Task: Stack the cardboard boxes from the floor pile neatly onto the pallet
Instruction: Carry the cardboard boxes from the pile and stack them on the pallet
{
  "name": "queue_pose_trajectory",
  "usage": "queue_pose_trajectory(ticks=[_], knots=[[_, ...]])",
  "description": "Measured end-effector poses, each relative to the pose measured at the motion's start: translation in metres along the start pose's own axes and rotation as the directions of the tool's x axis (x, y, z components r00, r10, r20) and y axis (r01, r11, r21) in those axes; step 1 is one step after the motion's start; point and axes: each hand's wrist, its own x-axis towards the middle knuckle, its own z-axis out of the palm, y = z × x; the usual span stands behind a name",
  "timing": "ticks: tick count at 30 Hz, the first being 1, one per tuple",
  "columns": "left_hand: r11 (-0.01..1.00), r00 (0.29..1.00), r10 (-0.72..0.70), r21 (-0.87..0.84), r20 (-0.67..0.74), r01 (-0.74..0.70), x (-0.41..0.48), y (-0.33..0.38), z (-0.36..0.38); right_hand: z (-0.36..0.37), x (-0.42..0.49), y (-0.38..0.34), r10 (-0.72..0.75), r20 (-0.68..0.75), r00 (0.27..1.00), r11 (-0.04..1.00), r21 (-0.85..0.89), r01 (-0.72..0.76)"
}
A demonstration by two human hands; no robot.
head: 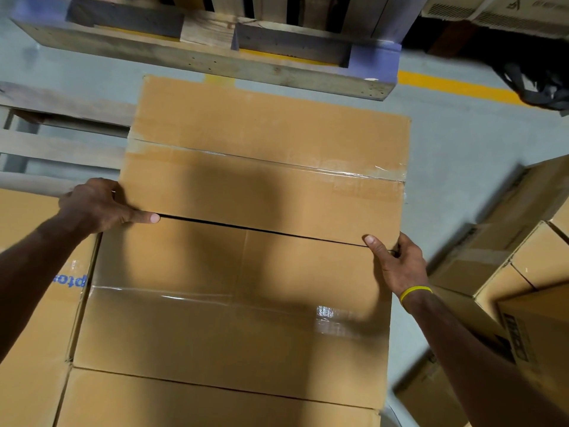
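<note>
A taped brown cardboard box (268,155) lies flat at the far end of a row of boxes. My left hand (98,204) grips its near left corner, thumb lying along the top at the seam. My right hand (397,263), with a yellow band at the wrist, grips the near right corner, thumb on top. A second taped box (234,306) butts against it on the near side, with a thin dark gap between them. A third box (184,405) follows at the bottom edge. The grey wooden pallet (55,143) shows to the left of the far box.
A lower box with blue lettering (30,272) sits at the left. A pile of cardboard boxes (511,251) stands on the grey floor at the right. Another wooden pallet with blue blocks (215,57) lies beyond, over a yellow floor line (455,86).
</note>
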Motion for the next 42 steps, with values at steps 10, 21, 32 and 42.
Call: queue_pose_trajectory(ticks=[10,21,32,42], knots=[[0.996,0.986,-0.083,-0.041,-0.146,0.078,-0.018,0.01,0.013,0.003,-0.006,-0.006,0.018,-0.034,0.999,0.999,-0.041,-0.019],[0.989,0.961,-0.014,-0.146,-0.277,-0.028,-0.067,0.033,0.025,-0.017,-0.021,-0.008,-0.01,0.039,0.999,0.996,-0.086,0.013],[0.637,0.992,-0.044,-0.768,-0.12,-0.064,-0.191,0.126,0.004,-0.074,-0.075,-0.044,0.101,0.027,0.995,0.959,0.262,-0.105],[0.491,0.993,0.117,-0.869,0.006,-0.052,-0.37,0.176,-0.022,-0.203,-0.187,-0.092,0.104,-0.003,0.995,0.896,0.435,-0.093]])
